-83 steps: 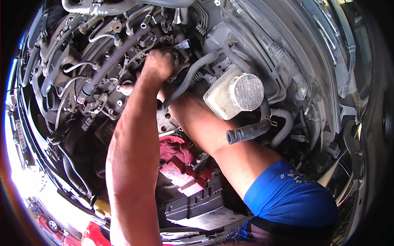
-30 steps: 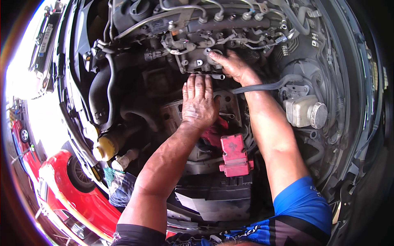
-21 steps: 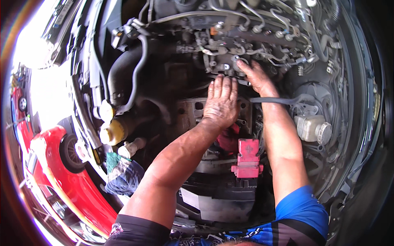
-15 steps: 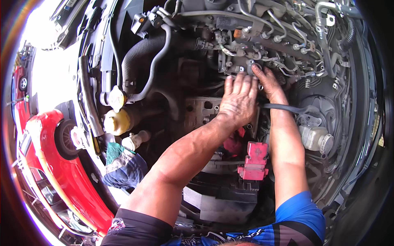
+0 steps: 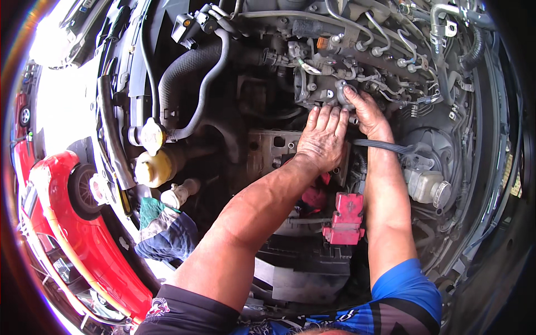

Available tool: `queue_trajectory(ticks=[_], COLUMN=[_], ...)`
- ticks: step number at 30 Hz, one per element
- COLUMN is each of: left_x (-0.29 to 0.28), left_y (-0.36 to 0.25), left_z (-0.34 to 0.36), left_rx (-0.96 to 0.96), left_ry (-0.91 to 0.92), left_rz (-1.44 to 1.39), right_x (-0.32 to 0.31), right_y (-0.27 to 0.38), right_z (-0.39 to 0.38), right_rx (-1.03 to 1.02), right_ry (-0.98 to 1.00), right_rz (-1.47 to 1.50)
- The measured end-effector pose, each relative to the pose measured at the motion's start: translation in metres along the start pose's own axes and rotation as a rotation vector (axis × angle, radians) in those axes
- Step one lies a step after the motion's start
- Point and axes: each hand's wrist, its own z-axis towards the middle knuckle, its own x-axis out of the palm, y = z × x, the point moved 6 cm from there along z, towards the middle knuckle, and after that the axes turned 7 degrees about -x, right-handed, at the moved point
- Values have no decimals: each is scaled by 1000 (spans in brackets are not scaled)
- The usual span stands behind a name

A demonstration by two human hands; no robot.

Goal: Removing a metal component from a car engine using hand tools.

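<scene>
Both my arms reach into an open engine bay. My left hand [image 5: 324, 137] lies with its back up and fingers stretched out side by side, their tips against the lower edge of a grey metal engine part [image 5: 318, 99]. What lies under the palm is hidden. Just to its right, my right hand [image 5: 371, 114] is closed at a round grey metal fitting [image 5: 341, 94], the thumb pressed on its rim. The other fingers of that hand are mostly out of sight. A dark ribbed hose [image 5: 382, 146] crosses over my right wrist.
A red plastic cover [image 5: 345, 220] sits between my forearms above a black box [image 5: 304, 279]. On the left are a yellowed cap [image 5: 152, 170], a thick ribbed hose [image 5: 181, 78] and a bunched cloth [image 5: 166, 231]. A fluid reservoir [image 5: 427, 187] stands right. Beyond is a red car [image 5: 84, 223].
The view has shifted slightly, so the left side of the bay sits further left. My left fingertips are a little lower on the metal part; my right hand stays at the fitting.
</scene>
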Motion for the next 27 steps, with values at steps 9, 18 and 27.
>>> queue_trajectory(ticks=[9,18,27], left_x=[0,-3,-38], left_y=[1,3,-35], left_z=[-2,-1,19], left_rx=[10,26,175], left_ry=[-37,-35,-209], left_rz=[-69,-13,-572], right_x=[-9,-9,-4], right_y=[7,15,9], right_z=[-6,-5,1], right_rx=[195,221,163], right_ry=[-79,33,89], right_rz=[14,73,257])
